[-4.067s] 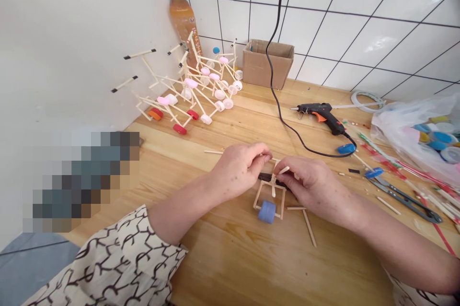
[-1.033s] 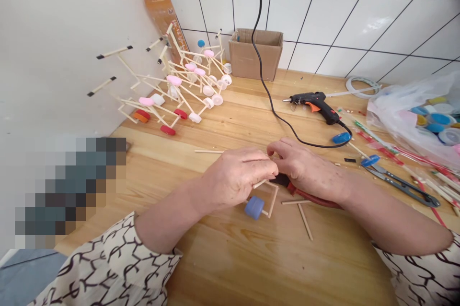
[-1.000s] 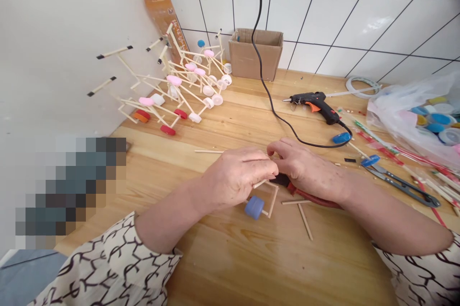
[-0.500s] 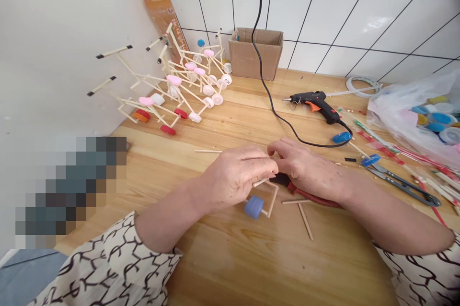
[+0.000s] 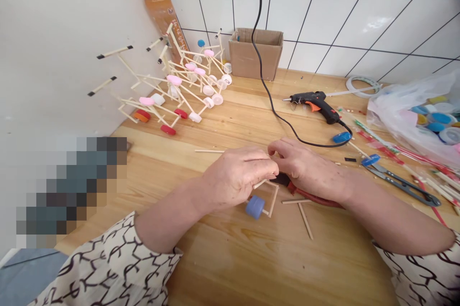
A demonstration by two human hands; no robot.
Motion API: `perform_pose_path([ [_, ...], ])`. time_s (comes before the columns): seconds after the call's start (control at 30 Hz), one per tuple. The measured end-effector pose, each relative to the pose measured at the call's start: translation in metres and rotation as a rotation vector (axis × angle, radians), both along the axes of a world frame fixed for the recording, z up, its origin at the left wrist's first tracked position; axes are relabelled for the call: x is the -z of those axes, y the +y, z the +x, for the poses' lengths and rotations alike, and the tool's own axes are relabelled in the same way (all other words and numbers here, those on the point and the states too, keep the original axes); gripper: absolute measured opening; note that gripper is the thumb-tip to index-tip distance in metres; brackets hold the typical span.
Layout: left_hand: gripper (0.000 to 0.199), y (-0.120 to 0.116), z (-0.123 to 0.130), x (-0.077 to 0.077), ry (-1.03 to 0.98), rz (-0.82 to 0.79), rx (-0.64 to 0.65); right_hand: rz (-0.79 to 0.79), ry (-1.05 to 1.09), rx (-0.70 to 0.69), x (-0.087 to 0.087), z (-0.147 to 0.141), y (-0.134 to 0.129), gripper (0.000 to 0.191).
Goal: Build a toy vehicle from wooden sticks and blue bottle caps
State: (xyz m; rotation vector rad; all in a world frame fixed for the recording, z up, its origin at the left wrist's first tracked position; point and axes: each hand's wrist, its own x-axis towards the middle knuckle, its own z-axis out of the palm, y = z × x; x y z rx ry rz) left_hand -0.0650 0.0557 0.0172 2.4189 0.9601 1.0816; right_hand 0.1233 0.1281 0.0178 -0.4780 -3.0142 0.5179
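Observation:
In the middle of the wooden table my left hand [image 5: 239, 174] is closed, its fingers pinched around a small wooden stick frame [image 5: 273, 200]. A blue bottle-cap wheel [image 5: 255, 206] sits on a stick at the frame's lower side. My right hand [image 5: 305, 164] meets its fingertips, with thumb and fingers curled together; whatever they pinch is hidden. Beneath my right palm lies a tool with red handles [image 5: 316, 199] and a dark head, largely covered. Two loose sticks [image 5: 304, 219] rest just right of the frame, and another stick [image 5: 209, 151] lies beyond my left hand.
Several stick models with cap wheels [image 5: 174, 80] stand at the back left by a drink bottle [image 5: 161, 8]. A cardboard box [image 5: 256, 54] is against the tiles. To the right are a glue gun [image 5: 316, 103], snips [image 5: 402, 183], and a plastic bag of caps [image 5: 431, 109].
Almost nothing differs. The stick frame and its blue wheel have shifted very slightly to the right with my left hand; my right hand stays in place.

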Motion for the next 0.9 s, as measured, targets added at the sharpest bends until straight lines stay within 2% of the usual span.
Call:
perform_pose_path([
  [0.43,0.016,-0.0003,-0.0003,-0.0018,0.03,-0.012,0.003,0.023,0.032,-0.009,-0.0008,0.0027,0.0017,0.019],
  [0.9,0.013,0.0008,-0.0011,-0.0024,0.025,0.017,-0.001,-0.038,0.152,0.046,0.0024,0.0049,0.001,0.019],
])
